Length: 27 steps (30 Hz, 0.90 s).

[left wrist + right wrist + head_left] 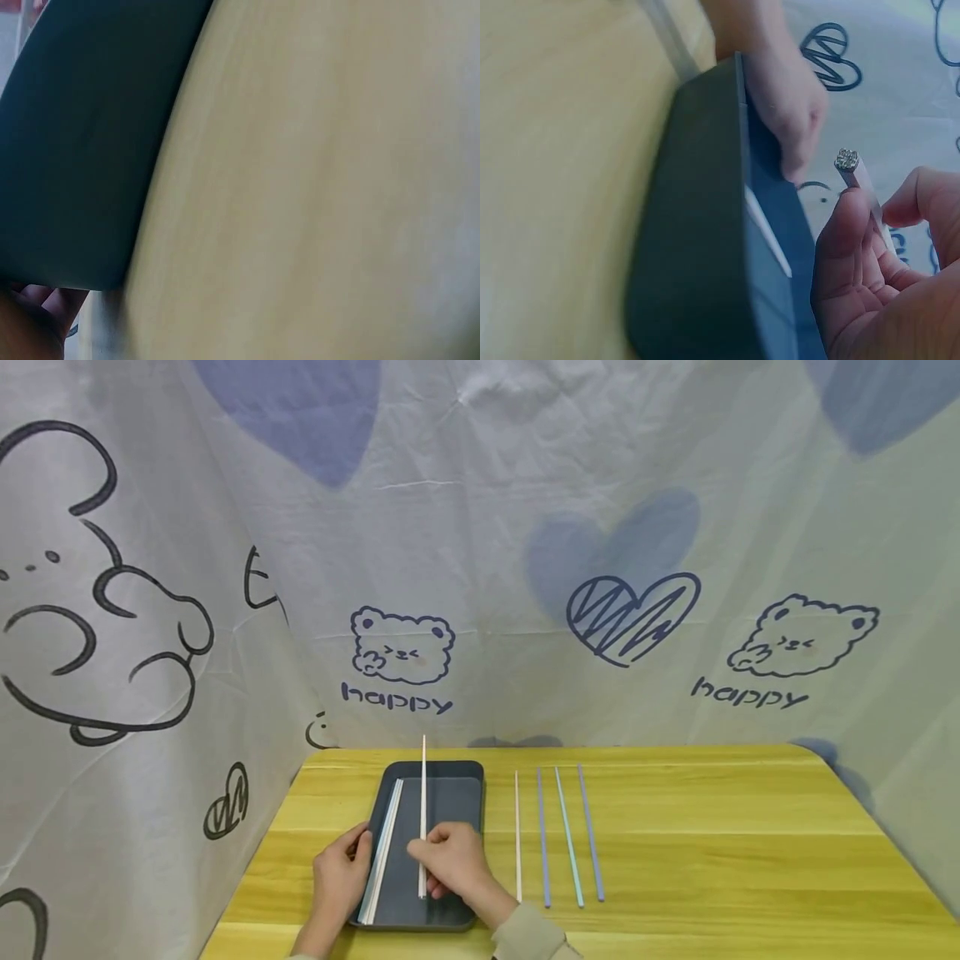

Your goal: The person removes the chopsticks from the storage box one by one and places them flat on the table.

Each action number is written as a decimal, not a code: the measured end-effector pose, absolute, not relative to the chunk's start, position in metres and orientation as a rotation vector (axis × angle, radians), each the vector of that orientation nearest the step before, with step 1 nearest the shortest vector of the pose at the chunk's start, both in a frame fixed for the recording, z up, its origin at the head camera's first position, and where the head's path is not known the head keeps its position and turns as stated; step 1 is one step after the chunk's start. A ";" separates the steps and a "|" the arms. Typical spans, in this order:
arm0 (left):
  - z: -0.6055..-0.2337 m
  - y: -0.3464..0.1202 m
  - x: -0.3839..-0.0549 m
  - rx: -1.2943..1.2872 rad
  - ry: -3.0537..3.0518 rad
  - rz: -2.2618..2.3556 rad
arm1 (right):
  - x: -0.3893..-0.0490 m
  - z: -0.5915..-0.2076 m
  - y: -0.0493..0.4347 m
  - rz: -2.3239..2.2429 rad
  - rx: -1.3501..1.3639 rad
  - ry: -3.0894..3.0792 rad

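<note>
In the head view, my right hand (453, 860) pinches a pale pinkish-white chopstick (423, 785) over the dark grey tray (431, 770). The thin tip points away, past the tray's far rim. A silvery patterned butt end of this chopstick (847, 160) shows in the right wrist view, between thumb and fingers. At the tray's left side, my left hand (341, 870) grips the rim, its fingertips on the edge. Several pale and light blue chopsticks (382, 852) lie together along the tray's left inner wall.
Right of the tray, a row of chopsticks lies on the yellow wood table (712, 860): one pinkish-white (517, 835), one turquoise (568, 835) and two purple, the outermost purple one (590, 835) farthest right. A printed cloth (495, 693) hangs behind the table and along its sides.
</note>
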<state>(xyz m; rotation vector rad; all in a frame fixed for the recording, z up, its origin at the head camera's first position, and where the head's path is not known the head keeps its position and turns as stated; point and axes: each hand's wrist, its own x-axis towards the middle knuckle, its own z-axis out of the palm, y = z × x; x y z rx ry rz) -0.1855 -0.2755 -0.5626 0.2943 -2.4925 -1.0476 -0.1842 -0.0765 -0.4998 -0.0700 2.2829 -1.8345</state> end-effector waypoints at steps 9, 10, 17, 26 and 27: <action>-0.558 -0.274 -0.184 0.304 -2.504 -1.052 | -0.189 -0.486 -0.057 -1.876 -0.089 2.289; -0.557 -0.274 -0.183 0.308 -2.505 -1.054 | -0.189 -0.486 -0.055 -1.877 -0.087 2.295; -0.559 -0.274 -0.183 0.301 -2.508 -1.043 | -0.195 -0.486 -0.033 -1.853 -0.064 2.331; -0.561 -0.276 -0.184 0.293 -2.514 -1.052 | -0.206 -0.490 0.002 -1.869 0.029 2.339; -0.561 -0.276 -0.184 0.293 -2.514 -1.056 | -0.207 -0.491 0.006 -1.882 0.048 2.337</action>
